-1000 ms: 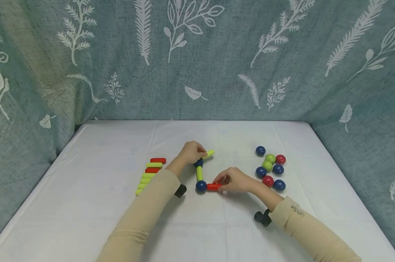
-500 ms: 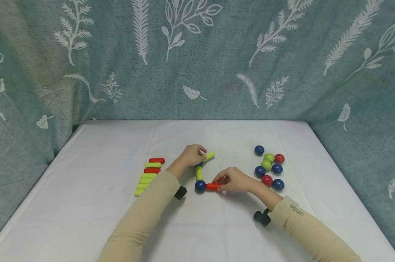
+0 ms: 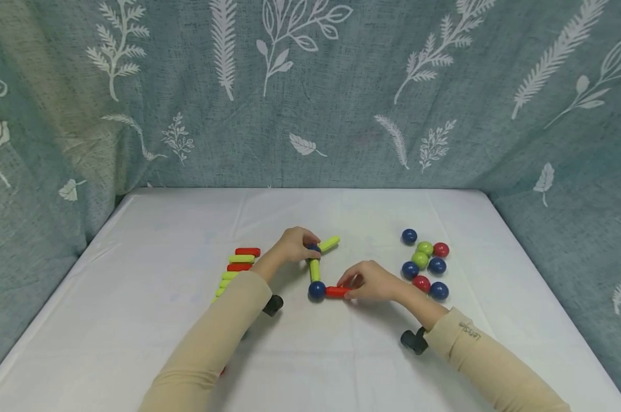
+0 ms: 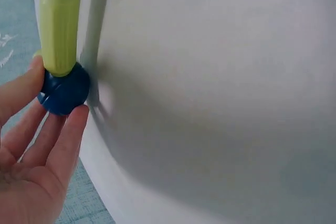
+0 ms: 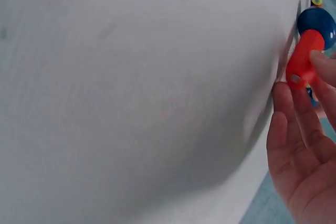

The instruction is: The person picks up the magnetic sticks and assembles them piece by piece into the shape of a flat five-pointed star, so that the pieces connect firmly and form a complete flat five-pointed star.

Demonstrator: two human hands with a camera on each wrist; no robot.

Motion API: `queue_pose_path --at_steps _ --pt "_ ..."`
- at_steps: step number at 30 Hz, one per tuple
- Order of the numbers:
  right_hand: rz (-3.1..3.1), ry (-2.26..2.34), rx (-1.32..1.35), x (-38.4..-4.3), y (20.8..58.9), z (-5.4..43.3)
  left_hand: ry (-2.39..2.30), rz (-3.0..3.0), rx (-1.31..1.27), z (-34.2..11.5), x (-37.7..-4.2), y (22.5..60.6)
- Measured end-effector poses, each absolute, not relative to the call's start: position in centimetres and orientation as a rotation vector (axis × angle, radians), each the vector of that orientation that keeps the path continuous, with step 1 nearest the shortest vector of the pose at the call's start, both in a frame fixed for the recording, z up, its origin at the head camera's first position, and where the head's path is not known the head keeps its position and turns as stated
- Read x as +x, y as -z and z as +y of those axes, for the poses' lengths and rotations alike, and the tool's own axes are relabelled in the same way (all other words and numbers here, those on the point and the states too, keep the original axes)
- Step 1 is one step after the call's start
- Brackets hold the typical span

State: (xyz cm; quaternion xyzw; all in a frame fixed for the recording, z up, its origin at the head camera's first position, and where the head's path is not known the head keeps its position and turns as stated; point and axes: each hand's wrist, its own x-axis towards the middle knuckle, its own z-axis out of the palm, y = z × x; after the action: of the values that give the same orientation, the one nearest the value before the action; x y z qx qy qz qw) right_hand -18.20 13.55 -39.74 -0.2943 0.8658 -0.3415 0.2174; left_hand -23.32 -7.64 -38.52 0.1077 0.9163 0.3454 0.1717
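My left hand (image 3: pixel 296 245) pinches a blue ball (image 4: pixel 65 92) between thumb and fingers. From that ball a yellow-green rod (image 3: pixel 329 244) points away to the far right, and a second yellow-green rod (image 4: pixel 59 31) runs toward me to another blue ball (image 3: pixel 317 291). A red rod (image 3: pixel 336 292) joins this nearer ball on its right side. My right hand (image 3: pixel 373 281) grips the red rod near its free end, thumb on one side and fingers on the other, as the right wrist view (image 5: pixel 305 59) also shows.
Left of the joined pieces lies a column of red and yellow-green rods (image 3: pixel 242 259), partly hidden by my left sleeve. Several blue, red and green balls (image 3: pixel 420 261) are grouped on the right. A patterned curtain (image 3: pixel 310 114) hangs behind the white table (image 3: pixel 341 366).
My left hand has shifted from the far yellow-green rod to the blue ball beside it, moving slightly left and nearer. The right hand keeps its grip on the red rod.
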Motion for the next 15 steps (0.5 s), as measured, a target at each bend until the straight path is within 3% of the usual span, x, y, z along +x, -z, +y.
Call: queue_pose_path --at_steps 9,15 --pt "2.512 0.968 -0.885 -20.0 37.5 15.8 -1.033 2.653 0.268 -7.8 -22.9 38.9" --pt "2.668 0.954 -0.722 -22.6 35.4 18.7 -1.074 2.642 0.263 -7.7 -22.6 38.8"
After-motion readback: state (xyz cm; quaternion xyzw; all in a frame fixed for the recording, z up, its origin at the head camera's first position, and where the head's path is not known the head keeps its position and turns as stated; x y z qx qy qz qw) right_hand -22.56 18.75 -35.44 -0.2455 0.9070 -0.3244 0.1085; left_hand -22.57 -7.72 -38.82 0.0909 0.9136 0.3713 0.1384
